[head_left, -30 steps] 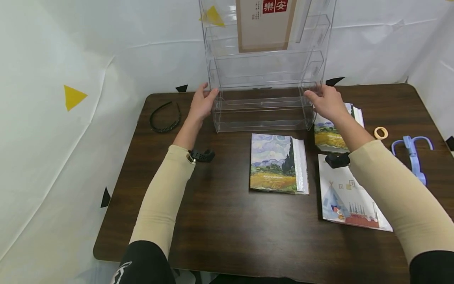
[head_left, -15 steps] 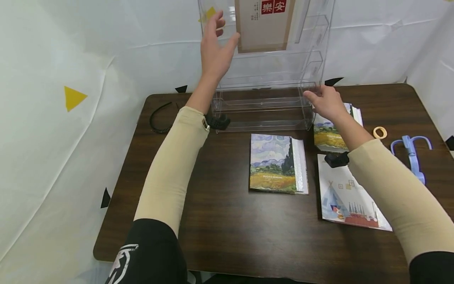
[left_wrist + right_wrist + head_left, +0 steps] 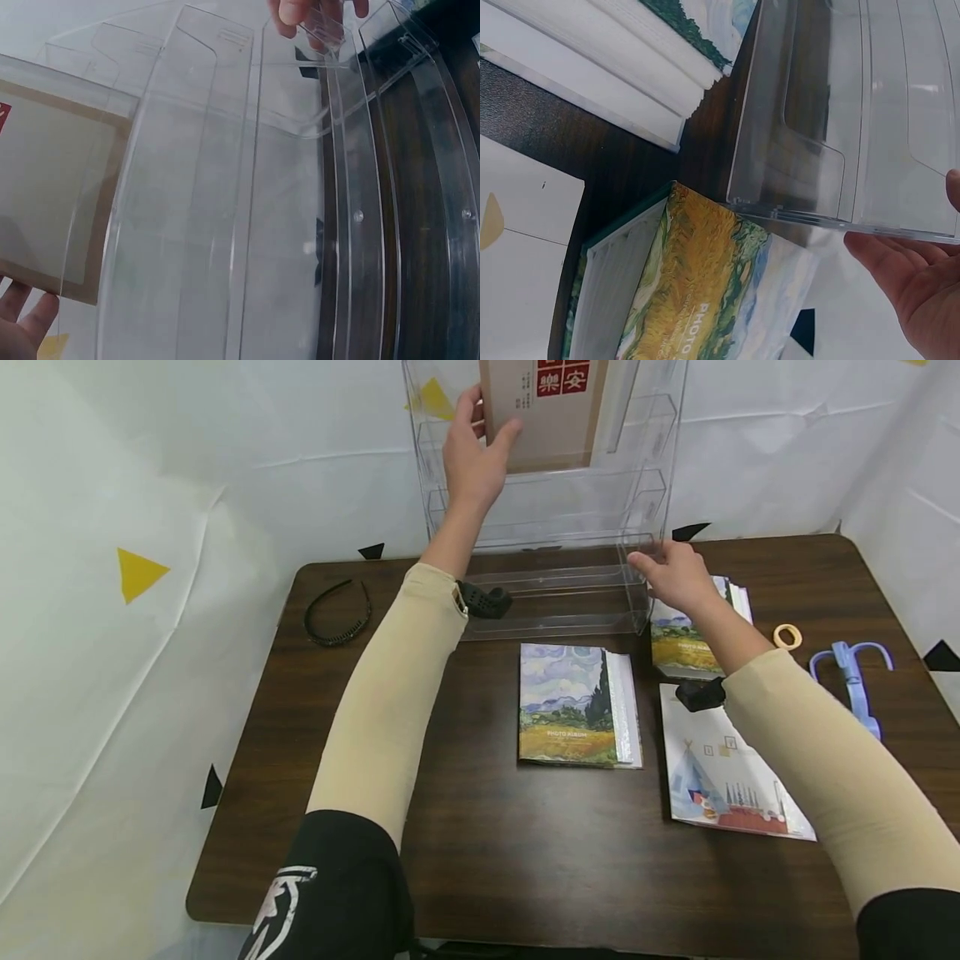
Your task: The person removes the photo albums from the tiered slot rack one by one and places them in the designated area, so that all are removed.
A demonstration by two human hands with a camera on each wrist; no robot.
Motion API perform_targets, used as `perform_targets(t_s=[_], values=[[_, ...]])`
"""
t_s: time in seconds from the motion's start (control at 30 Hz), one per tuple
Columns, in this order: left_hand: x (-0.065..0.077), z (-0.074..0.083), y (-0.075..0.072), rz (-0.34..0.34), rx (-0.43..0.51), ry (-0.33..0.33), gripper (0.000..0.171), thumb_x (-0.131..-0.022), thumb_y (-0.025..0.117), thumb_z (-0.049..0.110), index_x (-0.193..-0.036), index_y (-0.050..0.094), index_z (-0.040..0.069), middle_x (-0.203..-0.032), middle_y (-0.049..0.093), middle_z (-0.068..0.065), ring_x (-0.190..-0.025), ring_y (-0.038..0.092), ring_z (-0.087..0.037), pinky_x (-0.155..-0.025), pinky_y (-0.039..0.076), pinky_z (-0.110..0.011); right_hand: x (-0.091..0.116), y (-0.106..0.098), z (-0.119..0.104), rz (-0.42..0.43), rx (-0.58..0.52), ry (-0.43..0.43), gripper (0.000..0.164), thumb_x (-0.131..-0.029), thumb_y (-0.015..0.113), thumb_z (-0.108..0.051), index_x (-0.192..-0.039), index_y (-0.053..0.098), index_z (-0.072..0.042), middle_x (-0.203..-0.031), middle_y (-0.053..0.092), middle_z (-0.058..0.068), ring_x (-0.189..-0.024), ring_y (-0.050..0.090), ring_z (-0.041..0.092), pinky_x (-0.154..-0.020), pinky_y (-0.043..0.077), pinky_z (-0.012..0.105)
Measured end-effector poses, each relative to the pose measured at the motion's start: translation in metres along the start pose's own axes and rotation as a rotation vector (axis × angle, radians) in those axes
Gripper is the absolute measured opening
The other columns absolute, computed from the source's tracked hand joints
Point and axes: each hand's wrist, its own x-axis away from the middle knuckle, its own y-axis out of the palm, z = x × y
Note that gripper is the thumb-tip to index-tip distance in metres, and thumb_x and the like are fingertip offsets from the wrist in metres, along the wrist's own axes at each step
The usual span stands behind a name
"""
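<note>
A clear plastic tiered rack [image 3: 555, 628] stands at the back of the table, against the white sheeting. In one of its upper tiers is a cream card with a brown border [image 3: 551, 443] and red Chinese characters. My left hand [image 3: 476, 464] is at the card's left edge, thumb in front and fingers partly hidden behind it; fingertips meet the edge in the left wrist view. With my right hand [image 3: 678, 578] I grip the rack's right side low down, as the right wrist view also shows, thumb [image 3: 953, 189] and fingers on either side of the clear wall.
A photo album [image 3: 566, 706] lies before the rack, another album [image 3: 678, 647] under my right forearm. Nearer is a white illustrated book [image 3: 720, 777]. Right of these are a tape roll [image 3: 787, 637] and a blue holder [image 3: 851, 681]. A black headband [image 3: 333, 639] lies left.
My left hand has let go of the rack's lower left side and moved up to the left edge of the card. The right hand has stayed on the rack. The head view has shifted slightly.
</note>
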Motion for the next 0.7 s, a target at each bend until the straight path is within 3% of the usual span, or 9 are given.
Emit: perform_targets(t_s=[0.23, 0.4, 0.57, 0.7], values=[[-0.001, 0.003, -0.001, 0.032, -0.017, 0.036, 0.034, -0.095, 0.068, 0.023, -0.124, 0.056, 0.011, -0.125, 0.059, -0.001, -0.110, 0.054, -0.007, -0.090, 0.040, -0.013, -0.002, -0.001, -0.003, -0.006, -0.009, 0.000, 0.073, -0.104, 0.040, -0.047, -0.152, 0.023, 0.005, -0.150, 0.034, 0.029, -0.121, 0.051, 0.048, -0.100, 0.043, 0.056], [0.005, 0.003, -0.001, 0.030, 0.014, 0.111, 0.028, -0.094, 0.066, 0.022, -0.114, 0.051, 0.010, -0.123, 0.064, -0.001, -0.112, 0.057, -0.005, -0.092, 0.043, -0.015, -0.004, 0.000, -0.004, -0.004, -0.006, -0.002, 0.072, -0.104, 0.040, -0.046, -0.152, 0.025, 0.005, -0.150, 0.035, 0.029, -0.121, 0.051, 0.048, -0.100, 0.043, 0.056], [0.015, 0.004, -0.001, 0.102, 0.055, 0.207, 0.024, -0.094, 0.065, 0.019, -0.109, 0.050, 0.008, -0.120, 0.067, -0.005, -0.109, 0.060, -0.003, -0.091, 0.046, -0.018, -0.005, 0.002, -0.004, -0.009, -0.004, -0.007, 0.072, -0.104, 0.039, -0.047, -0.152, 0.025, 0.004, -0.150, 0.034, 0.029, -0.122, 0.051, 0.048, -0.101, 0.042, 0.056], [0.023, 0.009, -0.004, 0.151, 0.146, 0.277, 0.022, -0.096, 0.064, 0.016, -0.108, 0.049, 0.005, -0.118, 0.066, -0.007, -0.109, 0.061, -0.004, -0.090, 0.048, -0.020, -0.003, 0.002, -0.003, -0.002, 0.007, 0.000, 0.073, -0.104, 0.040, -0.047, -0.152, 0.023, 0.005, -0.150, 0.033, 0.030, -0.123, 0.049, 0.048, -0.101, 0.041, 0.057]])
